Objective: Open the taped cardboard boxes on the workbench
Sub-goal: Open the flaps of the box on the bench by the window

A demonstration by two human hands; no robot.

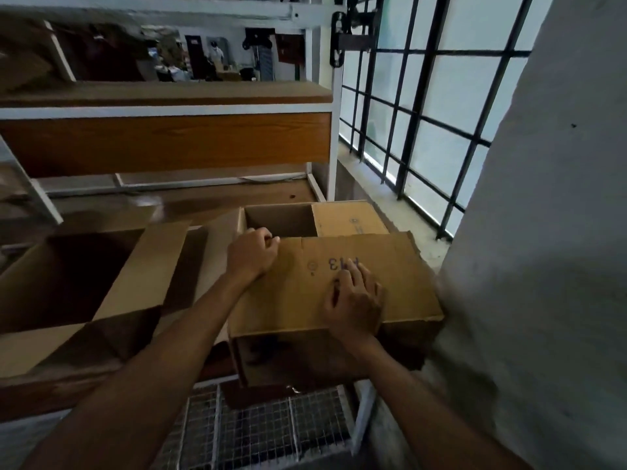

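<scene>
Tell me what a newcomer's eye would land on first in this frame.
Both hands work the cardboard box at centre: the left hand grips the far corner of its marked flap, while the right hand presses flat on it. A second box stands open to the left, and a barred window brightens the upper right.

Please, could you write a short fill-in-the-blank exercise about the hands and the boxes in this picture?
1. The left hand grips the far ____ of the near flap.
2. The right hand rests on ____ of that flap.
3. The other box, on the left, is already ____.
4. The barred window is on the person's ____ side.
Missing words: edge; top; open; right.
</scene>
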